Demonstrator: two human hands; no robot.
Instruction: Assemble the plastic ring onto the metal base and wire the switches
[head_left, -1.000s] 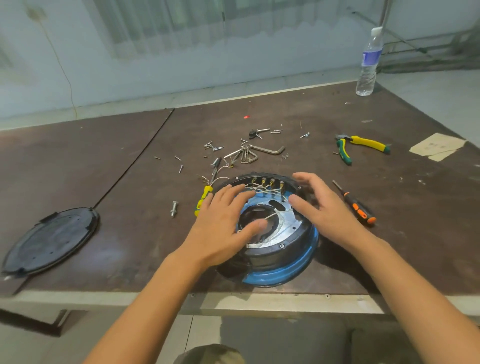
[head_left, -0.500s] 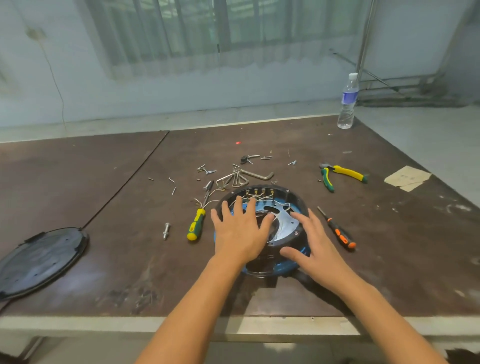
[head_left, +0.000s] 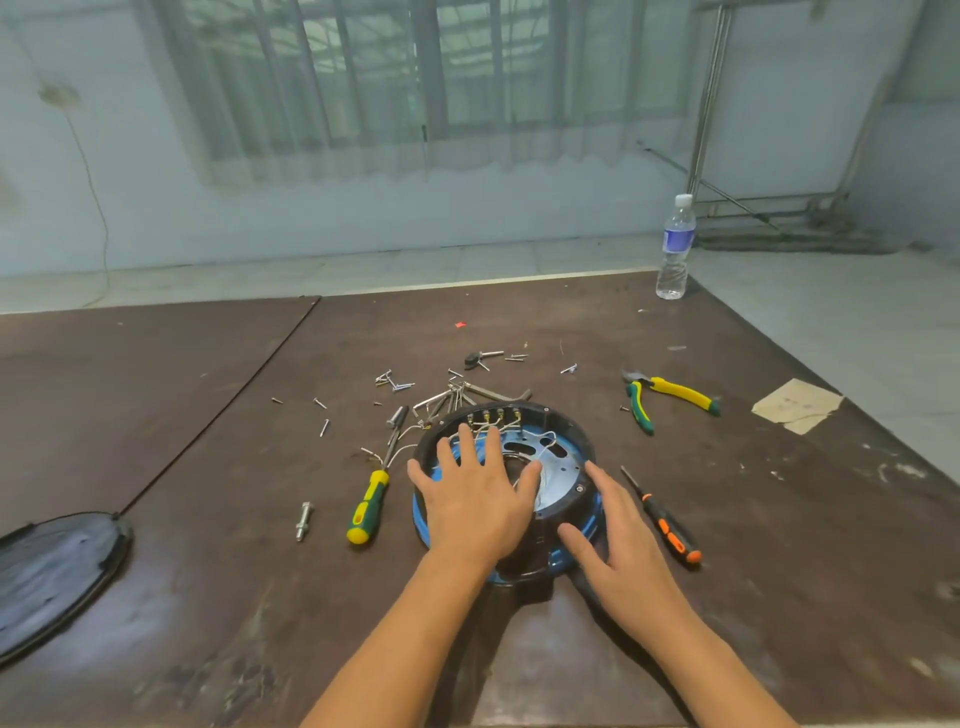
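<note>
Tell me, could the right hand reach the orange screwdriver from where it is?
Probably yes. The right hand rests, fingers straight, on the ring's right edge, and the orange screwdriver lies on bare table just beside it, with nothing between them.

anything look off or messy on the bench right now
Loose screws lie scattered behind the black ring, and white wires trail out over its left rim onto the table. Nothing looks broken.

Glossy black plastic ring (head_left: 563, 423), scuffed matt tabletop (head_left: 779, 571)
</note>
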